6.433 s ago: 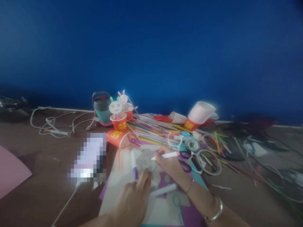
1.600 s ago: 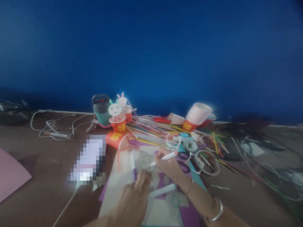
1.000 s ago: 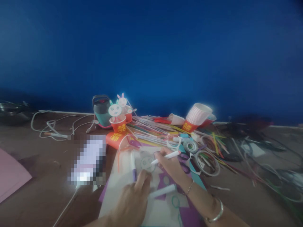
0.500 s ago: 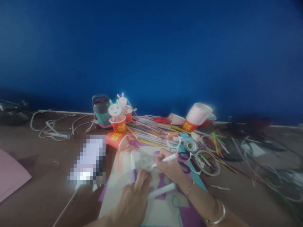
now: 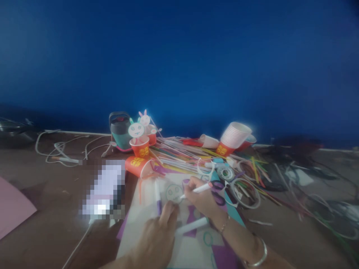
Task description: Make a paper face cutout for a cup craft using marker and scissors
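My right hand (image 5: pixel 198 194) is closed around a white marker (image 5: pixel 202 187) with a reddish end, its tip at the right edge of a round paper face (image 5: pixel 173 192). Green outlines, round eyes and a mouth show on that face. With bent fingers pressed together, my left hand (image 5: pixel 157 235) pins the face's lower edge. Under both hands lies a large white sheet (image 5: pixel 140 224) over purple paper (image 5: pixel 224 256). A purple-capped marker (image 5: pixel 158 198) rests left of the face, and another white marker (image 5: pixel 192 226) lies between my hands. Scissors with purple handles (image 5: pixel 218 198) sit beyond my right wrist.
An orange paper cup (image 5: pixel 138 167) lies on its side behind the sheet. Rabbit faces (image 5: pixel 136 129) stand in cups near a green flask (image 5: pixel 121 130). Behind are many coloured sticks (image 5: pixel 179 147), stacked cups (image 5: pixel 235 136) and tape rolls (image 5: pixel 226 172). A blurred-out phone (image 5: pixel 103 190) is at left.
The marker tip and my right hand have shifted very slightly on the round paper face. My left hand stays in place, and the other things look the same.
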Action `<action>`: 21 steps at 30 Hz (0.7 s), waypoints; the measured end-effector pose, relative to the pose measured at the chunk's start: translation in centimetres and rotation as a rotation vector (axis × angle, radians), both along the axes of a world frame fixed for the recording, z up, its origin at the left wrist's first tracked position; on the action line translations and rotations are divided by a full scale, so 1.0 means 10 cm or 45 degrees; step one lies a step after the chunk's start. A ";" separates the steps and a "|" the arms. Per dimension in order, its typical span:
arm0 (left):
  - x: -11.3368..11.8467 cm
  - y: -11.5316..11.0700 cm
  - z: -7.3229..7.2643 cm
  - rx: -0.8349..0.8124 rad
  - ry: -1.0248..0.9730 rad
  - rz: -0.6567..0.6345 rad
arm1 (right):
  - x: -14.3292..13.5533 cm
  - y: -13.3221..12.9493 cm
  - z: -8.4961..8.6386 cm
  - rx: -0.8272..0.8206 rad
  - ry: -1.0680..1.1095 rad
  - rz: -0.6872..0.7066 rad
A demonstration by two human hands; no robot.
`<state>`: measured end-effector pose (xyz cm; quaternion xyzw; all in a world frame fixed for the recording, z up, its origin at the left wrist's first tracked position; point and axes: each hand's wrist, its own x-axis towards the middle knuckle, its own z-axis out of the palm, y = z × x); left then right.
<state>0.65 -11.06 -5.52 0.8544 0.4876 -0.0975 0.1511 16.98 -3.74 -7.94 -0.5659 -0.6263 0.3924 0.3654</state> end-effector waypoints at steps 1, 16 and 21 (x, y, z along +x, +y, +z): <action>0.00 0.00 0.00 0.008 -0.006 -0.002 | 0.00 0.00 0.00 -0.010 -0.006 0.002; 0.00 -0.01 -0.02 -0.020 0.009 -0.003 | 0.00 0.01 0.00 -0.080 0.015 0.026; -0.01 -0.01 -0.07 -0.007 -0.018 0.006 | -0.01 0.00 0.01 -0.120 0.038 0.052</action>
